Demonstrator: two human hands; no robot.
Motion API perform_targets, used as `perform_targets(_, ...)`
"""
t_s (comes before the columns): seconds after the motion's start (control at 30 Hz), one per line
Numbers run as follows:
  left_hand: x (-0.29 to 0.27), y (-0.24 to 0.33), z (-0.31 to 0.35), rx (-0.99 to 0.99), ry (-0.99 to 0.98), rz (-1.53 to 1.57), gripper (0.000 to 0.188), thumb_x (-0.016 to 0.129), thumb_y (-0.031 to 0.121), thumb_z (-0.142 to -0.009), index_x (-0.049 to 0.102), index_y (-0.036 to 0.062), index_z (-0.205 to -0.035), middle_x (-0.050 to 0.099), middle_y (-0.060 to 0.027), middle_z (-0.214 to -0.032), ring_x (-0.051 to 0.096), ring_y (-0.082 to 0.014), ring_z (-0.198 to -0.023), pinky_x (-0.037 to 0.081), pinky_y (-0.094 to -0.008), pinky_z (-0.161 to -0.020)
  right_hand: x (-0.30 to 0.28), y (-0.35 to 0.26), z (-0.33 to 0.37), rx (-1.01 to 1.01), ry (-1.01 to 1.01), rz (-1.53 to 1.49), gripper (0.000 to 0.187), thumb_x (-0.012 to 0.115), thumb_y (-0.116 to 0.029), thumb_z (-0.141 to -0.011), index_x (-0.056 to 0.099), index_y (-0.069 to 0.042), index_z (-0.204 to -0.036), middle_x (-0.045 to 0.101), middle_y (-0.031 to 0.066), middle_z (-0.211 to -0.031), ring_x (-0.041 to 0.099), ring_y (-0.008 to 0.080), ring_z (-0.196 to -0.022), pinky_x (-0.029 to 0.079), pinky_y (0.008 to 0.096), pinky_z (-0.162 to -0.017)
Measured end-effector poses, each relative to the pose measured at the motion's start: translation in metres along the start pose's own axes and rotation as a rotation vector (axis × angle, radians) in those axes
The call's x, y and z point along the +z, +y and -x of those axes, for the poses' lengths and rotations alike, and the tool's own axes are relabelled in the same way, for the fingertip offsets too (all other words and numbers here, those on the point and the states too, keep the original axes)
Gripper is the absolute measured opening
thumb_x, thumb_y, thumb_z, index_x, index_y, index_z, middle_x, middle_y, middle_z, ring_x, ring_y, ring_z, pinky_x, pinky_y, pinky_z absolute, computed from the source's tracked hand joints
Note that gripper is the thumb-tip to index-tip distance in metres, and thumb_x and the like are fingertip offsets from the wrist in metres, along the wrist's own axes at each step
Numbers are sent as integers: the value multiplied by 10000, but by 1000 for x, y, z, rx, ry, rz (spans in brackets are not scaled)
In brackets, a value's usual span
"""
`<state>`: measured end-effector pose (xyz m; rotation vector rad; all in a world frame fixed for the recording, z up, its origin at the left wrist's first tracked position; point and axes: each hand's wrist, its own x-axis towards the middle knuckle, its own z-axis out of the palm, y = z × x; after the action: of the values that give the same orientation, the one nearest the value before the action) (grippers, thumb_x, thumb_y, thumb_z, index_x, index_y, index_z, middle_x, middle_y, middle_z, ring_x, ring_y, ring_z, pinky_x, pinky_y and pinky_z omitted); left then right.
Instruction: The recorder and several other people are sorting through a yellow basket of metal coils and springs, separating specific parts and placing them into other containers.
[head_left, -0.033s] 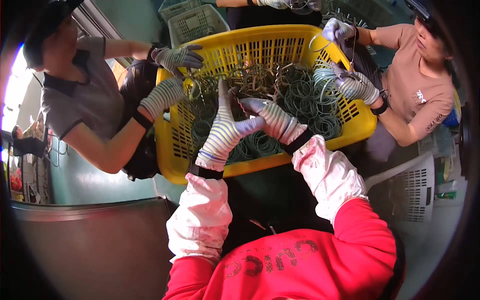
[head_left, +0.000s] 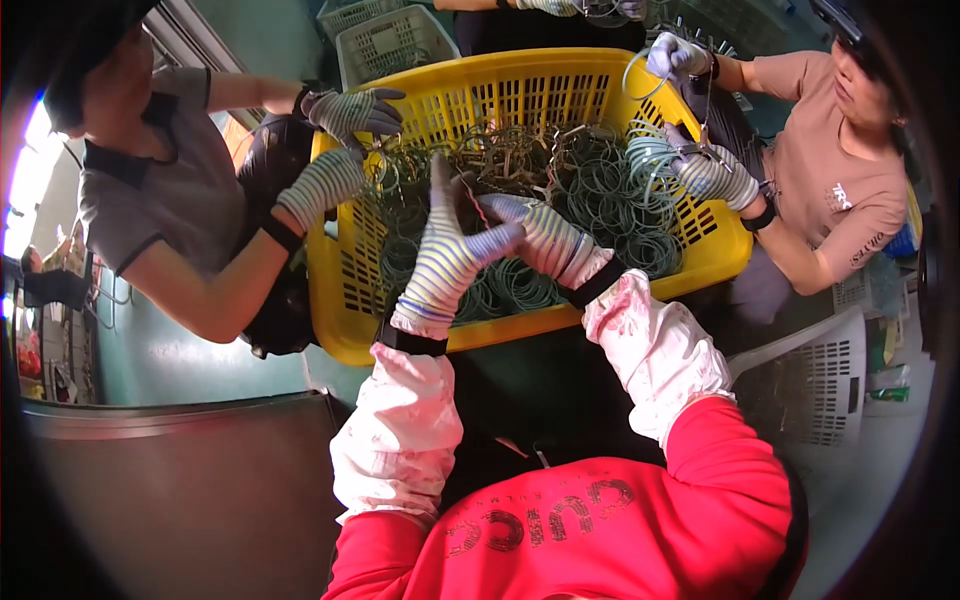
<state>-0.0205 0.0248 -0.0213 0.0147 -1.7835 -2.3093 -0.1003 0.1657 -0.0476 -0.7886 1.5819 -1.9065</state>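
Observation:
My left hand, in a striped glove, is raised over the yellow basket with thumb and forefinger spread apart. Close by on the right, my right hand points inward with its fingers drawn together. A thin reddish strand shows at its fingertips; whether they grip it is too small to make out. Beneath both hands lie many green wire-like rings, loosely heaped. Tangled brownish pieces fill the far middle of the basket.
At the left, a co-worker's gloved hands reach over the rim. A co-worker on the right holds a bundle of green rings. White crates stand behind, another white basket at right. A metal surface lies lower left.

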Motion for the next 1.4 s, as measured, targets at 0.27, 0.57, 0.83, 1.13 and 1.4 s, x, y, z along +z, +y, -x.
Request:
perform_targets(0.27,-18,30,-1,180,199,214,644,715,388,-919,454,110,-1437,567,-20,-1264,557,-163,-1118,467,-378,-955,-39,37,-27,230,-165,245,461,612,-413,-1004,631,-59,-1298,698,42,-1178,642,153,-1038,512,331,-941)
perform_targets(0.57,-44,17,-1,180,345,266,774,636,692,-872,518,147,-1409,594,0,-1235,555,-161,-1105,465,-418,-936,21,130,-45,429,-747,1368,546,605,-489,-897,625,-142,-1318,591,154,-1362,558,359,-1249,438,472,-1041)
perform_targets(0.83,-45,22,-6,238,363,211,700,607,604,-950,487,40,-1347,490,42,-1012,439,-82,-899,416,-240,-804,21,212,-41,267,-910,1612,667,729,-457,-783,595,-191,-1380,511,113,-1448,463,362,-1352,364,499,-1113)
perform_targets(1.13,-53,27,-1,232,311,222,741,607,633,-929,492,80,-1409,592,-11,-1238,561,-157,-1101,461,-407,-963,-8,101,-54,-271,-114,488,233,661,-265,-982,684,-51,-1070,725,85,-1016,646,187,-989,497,319,-917)
perform_targets(1.4,-34,41,5,98,187,102,1016,877,294,-749,297,9,-1532,550,-80,-1163,557,-138,-1045,498,-273,-857,-54,-15,-26,-103,-58,-691,349,575,-405,-1012,686,-93,-1121,449,95,-1537,459,281,-1376,353,522,-1128)
